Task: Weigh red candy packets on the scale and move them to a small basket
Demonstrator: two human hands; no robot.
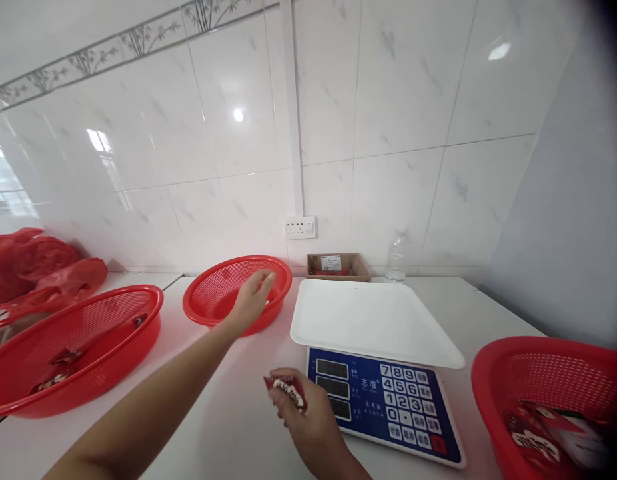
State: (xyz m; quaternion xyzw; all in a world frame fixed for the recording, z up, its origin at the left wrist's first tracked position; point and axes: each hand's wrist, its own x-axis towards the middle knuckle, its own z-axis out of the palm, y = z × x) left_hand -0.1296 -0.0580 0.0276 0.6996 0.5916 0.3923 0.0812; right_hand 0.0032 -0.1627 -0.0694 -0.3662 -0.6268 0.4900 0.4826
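Observation:
My left hand (252, 298) is over the middle red plastic basket (208, 283), its fingers curled together. Whatever they hold, if anything, is hidden from view. A small whitish bit shows in that basket just below the hand. My right hand (311, 417) grips a small red packet (290, 392) with white lettering, in front of the scale's left edge. Beside it stands a digital scale (368, 417) with a blue keypad panel, dark displays and a white weighing tray (363, 320). Nothing lies on the tray.
At left, a large red basket (156, 303) holds a few dark red packets. Another red basket (488, 387) at right contains red packets. Red plastic bags (43, 260) are heaped far left. Against the tiled wall are a cardboard box (361, 269) and a clear bottle (397, 257).

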